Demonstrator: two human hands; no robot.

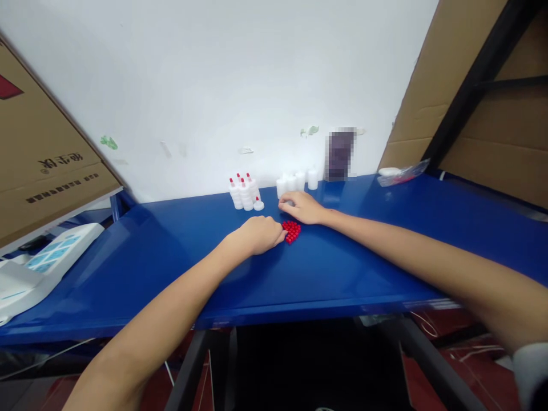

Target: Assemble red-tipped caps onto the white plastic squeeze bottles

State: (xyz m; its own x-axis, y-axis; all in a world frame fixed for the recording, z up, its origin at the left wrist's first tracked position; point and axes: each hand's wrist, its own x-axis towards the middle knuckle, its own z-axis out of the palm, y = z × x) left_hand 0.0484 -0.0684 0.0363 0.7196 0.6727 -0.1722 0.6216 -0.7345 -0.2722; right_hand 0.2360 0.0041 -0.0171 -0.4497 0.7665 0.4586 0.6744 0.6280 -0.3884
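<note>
My left hand (262, 234) is closed, its fingertips touching the left edge of a pile of small red caps (293, 231) on the blue table. Whatever its fingers pinch is hidden. Just behind the pile, my right hand (305, 208) rests low over the table, its fingers curled round something pale that I cannot make out. It sits in front of a group of white bottles (281, 186) without tips. To the left stand several white bottles with red-tipped nozzles (244, 195). A white lid with a red tip (258, 205) lies beside them.
The blue table (171, 274) runs along a white wall. A clear plastic bag (405, 173) lies at the back right, and a white device with blue panels (51, 257) at the left. Cardboard (47, 148) flanks the left side. A pixelated dark patch (340, 154) is by the wall.
</note>
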